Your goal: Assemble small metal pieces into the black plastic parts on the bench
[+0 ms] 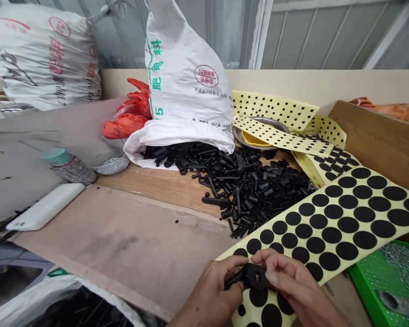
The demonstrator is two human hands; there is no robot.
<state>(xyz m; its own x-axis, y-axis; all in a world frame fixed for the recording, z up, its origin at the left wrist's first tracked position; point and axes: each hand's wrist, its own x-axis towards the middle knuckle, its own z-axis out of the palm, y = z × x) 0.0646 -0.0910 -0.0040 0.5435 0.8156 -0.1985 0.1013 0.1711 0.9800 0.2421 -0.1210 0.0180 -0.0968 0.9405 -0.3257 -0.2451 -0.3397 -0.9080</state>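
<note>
Low in the head view, a black plastic part (257,276) with a round flat base and a short handle is held over a yellow sheet. My left hand (214,290) is closed around its handle, with thumb and forefinger pinching it. My right hand (295,284) has its thumb and fingertips closed on the edge of the round base. A small hole or metal spot shows in the middle of that base. Beneath both hands lies the yellow sheet (315,272) with rows of round black stickers.
A heap of black plastic parts (248,186) spills from a white sack (191,86). Sheets with small dots (276,106) lie over a metal bowl (240,136). A green tray (364,281) of metal pieces stands right. A jar (71,165) and white phone-like object (47,206) lie left.
</note>
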